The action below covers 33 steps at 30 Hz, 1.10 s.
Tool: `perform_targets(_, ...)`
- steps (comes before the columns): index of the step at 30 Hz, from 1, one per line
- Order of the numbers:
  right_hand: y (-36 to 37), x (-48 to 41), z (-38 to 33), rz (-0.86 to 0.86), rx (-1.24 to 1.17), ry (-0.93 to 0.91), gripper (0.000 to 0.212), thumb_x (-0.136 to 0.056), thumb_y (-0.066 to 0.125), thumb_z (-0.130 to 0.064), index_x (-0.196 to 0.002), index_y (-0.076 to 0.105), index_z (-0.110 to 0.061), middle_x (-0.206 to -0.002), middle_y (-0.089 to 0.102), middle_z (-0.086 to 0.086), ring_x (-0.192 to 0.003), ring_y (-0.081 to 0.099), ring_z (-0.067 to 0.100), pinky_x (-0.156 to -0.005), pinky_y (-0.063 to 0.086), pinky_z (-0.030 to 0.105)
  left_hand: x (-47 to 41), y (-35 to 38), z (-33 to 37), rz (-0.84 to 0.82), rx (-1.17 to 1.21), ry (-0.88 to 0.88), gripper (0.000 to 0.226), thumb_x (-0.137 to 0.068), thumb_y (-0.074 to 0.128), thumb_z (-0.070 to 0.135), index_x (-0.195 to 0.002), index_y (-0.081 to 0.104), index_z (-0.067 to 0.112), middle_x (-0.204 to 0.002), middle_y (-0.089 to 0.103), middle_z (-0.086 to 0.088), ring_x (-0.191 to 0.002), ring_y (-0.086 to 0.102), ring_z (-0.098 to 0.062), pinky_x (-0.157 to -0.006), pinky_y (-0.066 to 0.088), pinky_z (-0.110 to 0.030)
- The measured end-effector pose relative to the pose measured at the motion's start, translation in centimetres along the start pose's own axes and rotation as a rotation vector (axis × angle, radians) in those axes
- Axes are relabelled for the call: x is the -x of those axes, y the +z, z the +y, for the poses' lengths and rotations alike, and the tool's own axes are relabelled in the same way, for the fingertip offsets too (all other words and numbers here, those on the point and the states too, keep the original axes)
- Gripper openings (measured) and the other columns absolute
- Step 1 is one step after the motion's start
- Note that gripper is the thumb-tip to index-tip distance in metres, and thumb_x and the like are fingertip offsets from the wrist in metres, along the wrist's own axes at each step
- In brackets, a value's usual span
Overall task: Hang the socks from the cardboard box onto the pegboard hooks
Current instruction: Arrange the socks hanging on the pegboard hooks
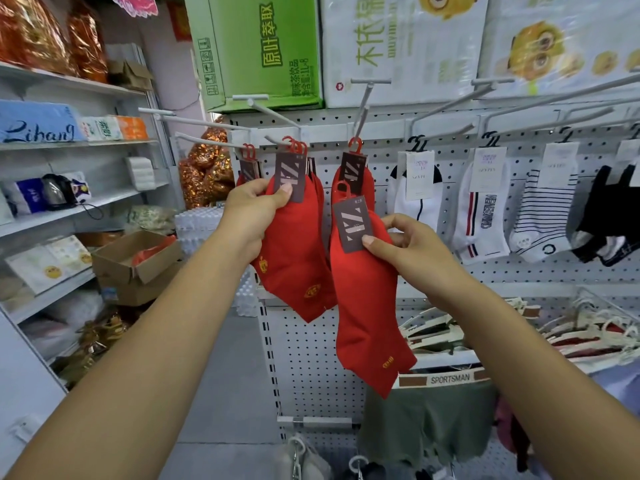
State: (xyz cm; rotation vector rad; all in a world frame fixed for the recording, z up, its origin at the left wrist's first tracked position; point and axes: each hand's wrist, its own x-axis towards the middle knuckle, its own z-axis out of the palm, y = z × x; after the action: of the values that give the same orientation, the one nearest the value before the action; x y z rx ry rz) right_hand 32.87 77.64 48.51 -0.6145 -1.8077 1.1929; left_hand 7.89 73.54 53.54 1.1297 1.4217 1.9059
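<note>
Pinching a loose red sock pair [367,296] by its card with the right hand [408,244] just below a pegboard hook [363,112], left hand [256,206] gripping hung pairs [294,258] alongside; best lifted until its hanger [343,188] clears the hook's tip.

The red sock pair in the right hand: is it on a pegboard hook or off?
Off. The red sock pair is held by the right hand; its hanger loop catches no hook.
</note>
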Motion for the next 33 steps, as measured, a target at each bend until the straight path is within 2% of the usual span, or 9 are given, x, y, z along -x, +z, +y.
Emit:
perform_targets(9, -0.4, 0.3, 0.0, 0.026, 0.04, -0.018, 0.006, -0.093, 0.071, -0.031, -0.096, 0.066, -0.031, -0.095, 0.079, 0.003, -0.088, 0.077, 0.024, -0.087, 0.058, 0.059, -0.5, 0.2, -0.5, -0.025, 0.082, -0.078, 0.01, -0.095, 0.07, 0.014, -0.1, 0.076, 0.018, -0.093, 0.08, -0.002, -0.086, 0.077, -0.016, -0.068, 0.06, -0.028)
perform_targets(12, -0.2, 0.1, -0.1, 0.022, 0.035, -0.018, 0.009, -0.094, 0.071, -0.029, -0.101, 0.066, -0.027, -0.095, 0.079, 0.003, -0.088, 0.077, 0.021, -0.083, 0.061, 0.046, -0.7, 0.9, -0.2, -0.02, 0.141, -0.115, 0.011, -0.095, 0.069, 0.01, -0.102, 0.075, 0.014, -0.092, 0.08, -0.005, -0.084, 0.077, -0.017, -0.074, 0.06, -0.032)
perform_targets(16, 0.1, -0.2, -0.5, 0.018, 0.017, -0.007, 0.008, -0.095, 0.07, -0.027, -0.101, 0.065, -0.025, -0.096, 0.079, 0.003, -0.083, 0.076, 0.014, -0.065, 0.055, 0.021, -0.8, 1.6, 0.2, -0.02, 0.178, -0.161, 0.016, -0.095, 0.068, 0.008, -0.109, 0.074, 0.008, -0.106, 0.077, -0.013, -0.098, 0.074, -0.025, -0.09, 0.06, -0.041)
perform_targets(19, 0.2, -0.1, -0.6, 0.039, -0.002, 0.006, 0.008, -0.096, 0.069, -0.023, -0.101, 0.064, -0.021, -0.093, 0.079, 0.004, -0.073, 0.074, 0.009, -0.056, 0.051, 0.014, -0.6, 1.4, -0.5, -0.027, 0.152, -0.183, 0.017, -0.094, 0.069, 0.012, -0.11, 0.074, 0.009, -0.104, 0.078, -0.012, -0.097, 0.075, -0.025, -0.087, 0.061, -0.041)
perform_targets(23, 0.4, 0.0, -0.1, 0.075, -0.032, 0.042, 0.006, -0.098, 0.066, -0.022, -0.097, 0.063, -0.017, -0.087, 0.078, 0.002, -0.069, 0.07, 0.008, -0.058, 0.054, 0.02, -0.7, 0.7, -1.1, 0.029, 0.078, -0.171, 0.012, -0.09, 0.077, 0.024, -0.099, 0.076, 0.016, -0.091, 0.08, -0.005, -0.085, 0.078, -0.021, -0.07, 0.063, -0.035)
perform_targets(25, 0.4, -0.1, 0.2, 0.101, -0.045, 0.08, 0.008, -0.098, 0.066, -0.022, -0.099, 0.063, -0.015, -0.086, 0.078, 0.002, -0.074, 0.07, 0.013, -0.071, 0.059, 0.034, -0.6, 0.4, -1.5, 0.047, 0.017, -0.168, 0.015, -0.089, 0.077, 0.03, -0.096, 0.075, 0.017, -0.094, 0.079, -0.006, -0.088, 0.077, -0.024, -0.077, 0.063, -0.039)
perform_targets(29, 0.2, -0.2, 0.4, 0.129, -0.076, 0.108, 0.014, -0.097, 0.066, -0.021, -0.105, 0.064, -0.01, -0.084, 0.078, 0.001, -0.077, 0.072, 0.015, -0.079, 0.062, 0.039, 0.8, 0.1, -3.1, 0.231, -0.209, -0.032, 0.035, -0.085, 0.079, 0.04, -0.103, 0.067, 0.013, -0.105, 0.071, -0.002, -0.095, 0.07, -0.018, -0.086, 0.057, -0.032)
perform_targets(31, 0.0, -0.2, 0.5, 0.139, -0.08, 0.115, 0.013, -0.097, 0.067, -0.021, -0.104, 0.065, -0.011, -0.082, 0.078, 0.0, -0.076, 0.073, 0.014, -0.074, 0.064, 0.034, 2.4, 0.2, -3.6, 0.429, -0.352, 0.142, 0.039, -0.083, 0.08, 0.042, -0.104, 0.056, 0.019, -0.107, 0.059, 0.002, -0.089, 0.06, -0.01, -0.08, 0.048, -0.022)
perform_targets(33, -0.2, -0.1, 0.8, 0.178, -0.074, 0.138, 0.008, -0.096, 0.068, -0.022, -0.098, 0.066, -0.015, -0.08, 0.077, -0.001, -0.073, 0.073, 0.013, -0.066, 0.061, 0.027, 3.7, 0.5, -4.0, 0.472, -0.36, 0.296, 0.034, -0.083, 0.079, 0.039, -0.099, 0.054, 0.022, -0.097, 0.055, 0.005, -0.077, 0.054, -0.003, -0.073, 0.046, -0.018)
